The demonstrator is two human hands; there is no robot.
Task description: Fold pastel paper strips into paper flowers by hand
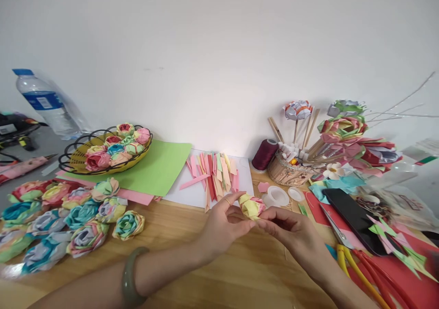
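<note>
A yellow and pink paper flower (251,205) is held up between my two hands, just above the wooden table. My left hand (224,226) has its fingers closed around the flower's left side, with the thumb under it. My right hand (291,229) pinches the flower's lower right edge between thumb and fingertips. Behind the flower lie folded paper strips (216,174) in pink, red, green and peach on a white sheet (187,194). The side of the flower facing away is hidden.
Several finished paper flowers (82,213) lie on the left, near a yellow basket (77,156) holding more. At right stand a purple thread spool (265,155), a pot of paper flowers (284,169), scissors (338,229) and a black phone (353,217). A water bottle (46,103) stands far left.
</note>
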